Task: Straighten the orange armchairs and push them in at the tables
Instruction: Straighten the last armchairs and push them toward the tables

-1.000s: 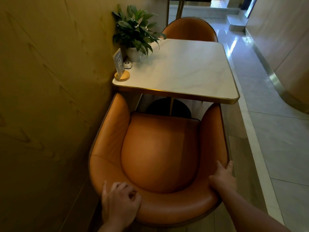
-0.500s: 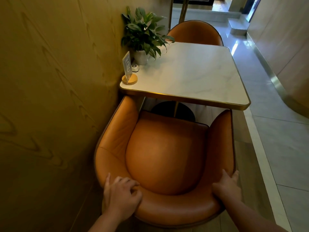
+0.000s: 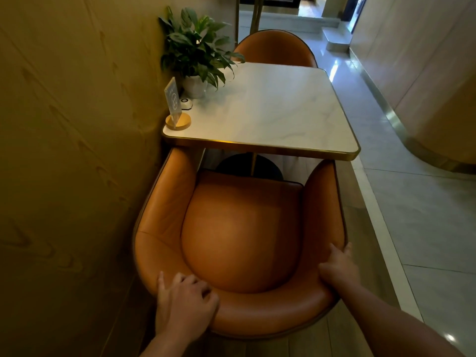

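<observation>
Near orange armchair [image 3: 242, 228] close up at the white counter [image 3: 270, 112] by the wall [image 3: 77, 124], left hand [image 3: 185, 302] curled over its back rim, right hand [image 3: 337, 269] gripping the rim's right side, second armchair [image 3: 275, 47] across the counter

Nudging the armchair [image 3: 244, 228] a little closer to the table [image 3: 270, 112], left hand [image 3: 185, 302] and right hand [image 3: 337, 269] gripping its back rim. Narrowing, only slightly, the dark gap between the front of the seat and the table's near edge. Reaching further out than a second ago, with more of the left forearm [image 3: 164, 343] and right forearm [image 3: 386, 318] showing.
</observation>
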Motion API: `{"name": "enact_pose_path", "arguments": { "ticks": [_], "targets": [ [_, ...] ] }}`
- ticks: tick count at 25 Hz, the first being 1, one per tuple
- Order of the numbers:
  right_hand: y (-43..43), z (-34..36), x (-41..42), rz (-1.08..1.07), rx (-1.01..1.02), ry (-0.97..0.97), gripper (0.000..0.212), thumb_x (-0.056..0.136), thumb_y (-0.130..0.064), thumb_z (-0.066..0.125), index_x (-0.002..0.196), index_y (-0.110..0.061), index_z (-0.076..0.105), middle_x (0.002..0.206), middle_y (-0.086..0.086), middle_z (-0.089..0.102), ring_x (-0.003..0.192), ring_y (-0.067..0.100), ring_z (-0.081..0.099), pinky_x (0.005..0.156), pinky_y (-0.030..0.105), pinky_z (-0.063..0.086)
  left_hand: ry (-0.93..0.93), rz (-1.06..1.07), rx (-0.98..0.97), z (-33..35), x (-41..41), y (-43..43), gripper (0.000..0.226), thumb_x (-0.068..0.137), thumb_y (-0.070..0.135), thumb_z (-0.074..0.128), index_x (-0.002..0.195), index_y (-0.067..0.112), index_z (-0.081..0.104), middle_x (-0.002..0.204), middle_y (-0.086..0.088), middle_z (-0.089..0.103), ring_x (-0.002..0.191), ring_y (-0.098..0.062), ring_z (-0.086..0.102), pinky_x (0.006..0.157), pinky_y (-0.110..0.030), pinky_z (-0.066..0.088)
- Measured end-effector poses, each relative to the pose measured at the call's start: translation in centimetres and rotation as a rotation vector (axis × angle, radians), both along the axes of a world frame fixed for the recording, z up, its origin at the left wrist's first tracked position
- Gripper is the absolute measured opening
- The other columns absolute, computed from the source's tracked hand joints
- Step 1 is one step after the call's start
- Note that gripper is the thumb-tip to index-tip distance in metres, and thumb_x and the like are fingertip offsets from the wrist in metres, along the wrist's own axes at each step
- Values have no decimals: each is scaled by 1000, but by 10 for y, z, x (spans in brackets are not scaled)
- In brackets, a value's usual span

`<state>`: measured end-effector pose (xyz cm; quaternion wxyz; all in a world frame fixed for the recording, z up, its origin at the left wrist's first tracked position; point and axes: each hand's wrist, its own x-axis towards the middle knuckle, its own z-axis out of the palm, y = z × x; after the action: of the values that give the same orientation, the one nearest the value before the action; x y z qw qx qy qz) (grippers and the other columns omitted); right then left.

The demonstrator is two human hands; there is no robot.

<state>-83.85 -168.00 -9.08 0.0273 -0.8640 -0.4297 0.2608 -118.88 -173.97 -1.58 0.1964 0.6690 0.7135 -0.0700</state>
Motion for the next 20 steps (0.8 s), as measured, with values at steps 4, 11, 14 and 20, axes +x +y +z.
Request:
{"name": "enact_pose_path", "arguments": {
  "ticks": [4,11,14,20],
  "targets": [
    [12,-4,18,14,16,-13,70,86,-21,64,149,-29,34,164,8,-3,131,41,44,97,48,49,-6,-51,-35,0,17,-1,48,93,58,26,109,35,65,109,17,55,114,-8,43,117,-59,3],
    [23,-8,31,27,10,-36,68,86,-22,62,148,-30,35,164,8,-1,131,42,44,99,48,48,-2,-149,-68,-6,20,10,50,93,56,22,113,33,62,112,7,52,114,-16,43,113,-58,16],
    [26,-7,35,40,1,-20,69,85,-22,62,148,-30,35,164,8,-2,129,43,46,96,49,50,-14,-131,-29,-9,23,9,56,91,57,20,125,35,59,123,8,53,121,-16,43,116,-59,10],
    [10,8,25,151,-21,-86,67,88,-49,63,146,-28,40,164,8,-4,144,42,19,112,53,32,8,-114,-32,-9,28,11,59,90,61,22,130,35,56,125,8,55,119,-15,45,117,-58,11]
  ]
}}
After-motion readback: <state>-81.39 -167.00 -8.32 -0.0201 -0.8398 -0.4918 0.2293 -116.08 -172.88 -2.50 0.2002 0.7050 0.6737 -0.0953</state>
